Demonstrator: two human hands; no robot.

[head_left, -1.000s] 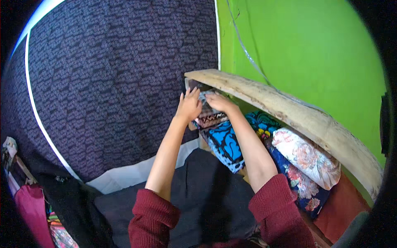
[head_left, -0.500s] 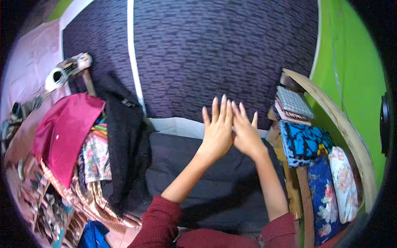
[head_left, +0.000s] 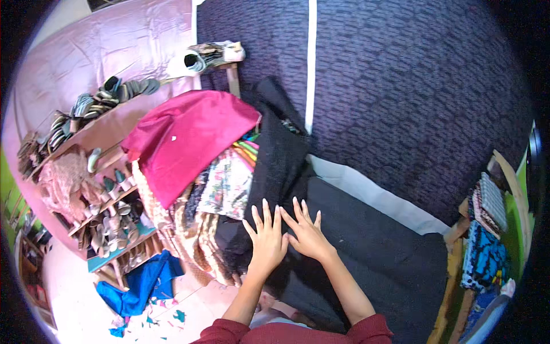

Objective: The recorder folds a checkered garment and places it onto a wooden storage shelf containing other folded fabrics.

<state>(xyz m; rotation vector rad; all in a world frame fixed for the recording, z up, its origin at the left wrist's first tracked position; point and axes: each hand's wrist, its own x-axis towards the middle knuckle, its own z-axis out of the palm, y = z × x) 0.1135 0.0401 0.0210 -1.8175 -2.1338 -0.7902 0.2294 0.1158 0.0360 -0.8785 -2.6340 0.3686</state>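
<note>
Both of my hands are held out in front of me with fingers spread and nothing in them. My left hand (head_left: 267, 238) is nearest the edge of a black cloth (head_left: 279, 163) that hangs over the heap of fabric. Beside it, my right hand (head_left: 309, 234) is in front of a dark flat padded surface (head_left: 372, 258); the hands nearly touch at the thumbs. I cannot tell whether either hand rests on anything. Left of them lie a crimson satin cloth (head_left: 195, 137), a white floral cloth (head_left: 229, 186) and a shiny gold-pink cloth (head_left: 197, 243).
At the left stands a rack (head_left: 123, 252) full of shoes, with a blue cloth (head_left: 143, 284) and scraps on the floor below. Folded patterned fabrics (head_left: 487, 255) stack at the right by a wooden edge (head_left: 450, 292). A dark patterned panel (head_left: 401, 97) rises behind.
The view has swung left, so the shoe rack and floor show more. My hands have come lower and closer to the heap of cloth, and they have parted slightly.
</note>
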